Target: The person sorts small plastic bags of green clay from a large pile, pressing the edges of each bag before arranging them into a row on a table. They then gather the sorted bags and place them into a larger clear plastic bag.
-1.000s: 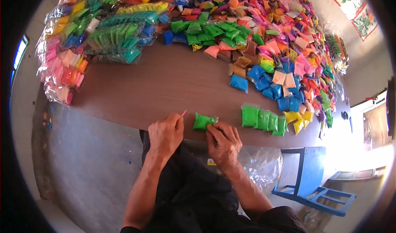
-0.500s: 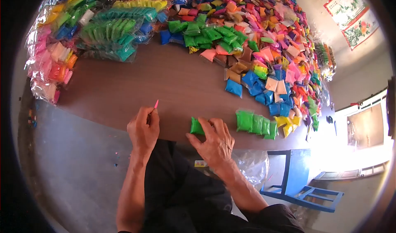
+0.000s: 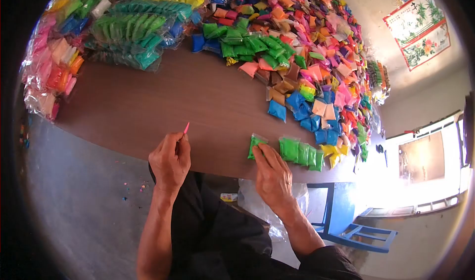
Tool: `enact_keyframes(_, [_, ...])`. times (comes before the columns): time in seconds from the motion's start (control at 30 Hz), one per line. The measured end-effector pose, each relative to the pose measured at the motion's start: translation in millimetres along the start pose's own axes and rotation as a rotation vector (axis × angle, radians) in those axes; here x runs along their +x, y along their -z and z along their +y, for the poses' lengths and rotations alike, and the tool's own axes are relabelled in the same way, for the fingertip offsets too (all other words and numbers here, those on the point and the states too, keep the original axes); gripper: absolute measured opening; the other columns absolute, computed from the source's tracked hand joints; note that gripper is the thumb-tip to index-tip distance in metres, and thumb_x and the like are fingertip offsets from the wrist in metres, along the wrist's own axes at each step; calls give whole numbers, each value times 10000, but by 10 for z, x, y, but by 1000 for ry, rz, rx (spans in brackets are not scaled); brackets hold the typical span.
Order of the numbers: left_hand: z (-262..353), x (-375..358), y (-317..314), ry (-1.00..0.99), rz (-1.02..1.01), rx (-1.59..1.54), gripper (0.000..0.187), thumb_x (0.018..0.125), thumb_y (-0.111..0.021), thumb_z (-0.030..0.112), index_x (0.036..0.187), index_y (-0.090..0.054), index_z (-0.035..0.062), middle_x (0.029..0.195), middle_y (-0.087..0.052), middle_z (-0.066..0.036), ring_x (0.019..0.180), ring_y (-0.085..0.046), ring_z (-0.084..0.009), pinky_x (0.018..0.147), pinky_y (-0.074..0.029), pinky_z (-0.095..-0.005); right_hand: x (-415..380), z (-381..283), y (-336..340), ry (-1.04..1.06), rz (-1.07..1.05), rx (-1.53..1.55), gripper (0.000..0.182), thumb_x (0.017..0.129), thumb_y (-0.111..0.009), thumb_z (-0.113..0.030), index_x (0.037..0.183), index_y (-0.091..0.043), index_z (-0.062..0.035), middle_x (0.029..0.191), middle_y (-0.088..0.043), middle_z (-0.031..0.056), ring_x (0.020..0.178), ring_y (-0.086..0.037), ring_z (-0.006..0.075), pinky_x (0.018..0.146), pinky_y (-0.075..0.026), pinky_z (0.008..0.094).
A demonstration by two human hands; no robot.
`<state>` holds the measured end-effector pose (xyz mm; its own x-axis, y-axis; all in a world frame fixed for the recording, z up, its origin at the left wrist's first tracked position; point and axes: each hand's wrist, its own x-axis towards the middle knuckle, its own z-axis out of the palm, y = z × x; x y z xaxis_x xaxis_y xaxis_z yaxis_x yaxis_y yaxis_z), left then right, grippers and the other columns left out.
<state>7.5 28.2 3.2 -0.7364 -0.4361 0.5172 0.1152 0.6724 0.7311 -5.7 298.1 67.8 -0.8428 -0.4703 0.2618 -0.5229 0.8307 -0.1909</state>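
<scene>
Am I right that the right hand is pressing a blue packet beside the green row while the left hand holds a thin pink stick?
Not quite: the head view shows the packet under the right hand is green, not blue. It does lie beside the green row, and the left hand does hold a thin pink stick.

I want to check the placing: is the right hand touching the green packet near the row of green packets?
Touching. The head view shows the right hand with its fingertips laid on the green packet, which lies on the table; no gap shows between them.
</scene>
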Motion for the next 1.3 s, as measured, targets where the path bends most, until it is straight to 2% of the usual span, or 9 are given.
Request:
enact_keyframes(0.07, [-9, 2, -40, -50, 48, -26, 70, 1021, -784, 56, 992, -724, 33, 768, -723, -109, 639, -680, -154, 575, -510, -315, 9, 56, 24, 8, -19, -29, 505, 909, -661, 39, 1412, -669, 10, 1466, -638, 196, 1360, -633, 397, 1092, -536, 498])
enact_keyframes(0.27, [-16, -15, -30, -39, 27, -13, 69, 1021, -789, 58, 998, -727, 36, 768, -718, -109, 632, -676, -150, 574, -500, -304, 42, 96, 164, -15, -45, -92, 496, 928, -649, 25, 1424, -649, 26, 1480, -631, 213, 1383, -616, 397, 1128, -508, 509])
enact_keyframes(0.57, [8, -1, -20, -70, 27, -11, 69, 1038, -775, 73, 1004, -733, 30, 778, -722, -93, 650, -676, -136, 577, -501, -301, -2, 100, 59, 67, -34, -26, 396, 953, -713, -51, 1343, -700, 18, 1463, -643, 167, 1387, -605, 349, 1173, -461, 505])
enact_keyframes(0.67, [-33, -18, -39, -77, 16, 20, 71, 1043, -773, 79, 1001, -738, 33, 786, -728, -89, 650, -678, -140, 579, -500, -304, -16, 101, 149, 62, -33, -52, 336, 951, -721, -40, 1282, -728, 22, 1412, -682, 171, 1339, -634, 365, 1148, -480, 520])
enact_keyframes(0.77, [-44, -20, -28, -70, -4, 31, 73, 1045, -772, 84, 1000, -740, 35, 795, -732, -91, 649, -673, -141, 578, -498, -308, -61, 152, 136, 61, -65, -61, 357, 954, -715, -55, 1305, -710, 10, 1458, -655, 156, 1386, -611, 336, 1203, -439, 514])
enact_keyframes(1.17, [-13, -13, -6, -86, 5, 39, 88, 1033, -776, 71, 978, -732, 18, 783, -726, -101, 646, -679, -156, 573, -499, -307, -14, 192, 157, 59, 19, 69, 255, 964, -737, -82, 1204, -754, 2, 1395, -701, 152, 1329, -656, 345, 1171, -472, 519])
enact_keyframes(1.27, [44, 14, 7, -87, 20, 21, 92, 971, -791, -6, 960, -706, 29, 760, -699, -123, 602, -684, -272, 560, -520, -349, 147, 129, 234, 26, 52, 113, 262, 958, -759, -115, 1198, -765, -9, 1372, -712, 146, 1308, -668, 342, 1164, -475, 512])
enact_keyframes(1.3, [63, 17, 12, -79, 21, 12, 92, 971, -791, -6, 959, -706, 26, 760, -699, -124, 601, -685, -271, 557, -518, -347, 224, 117, 256, 32, 65, 115, 259, 955, -764, -119, 1193, -769, -17, 1359, -717, 142, 1287, -674, 343, 1145, -484, 509])
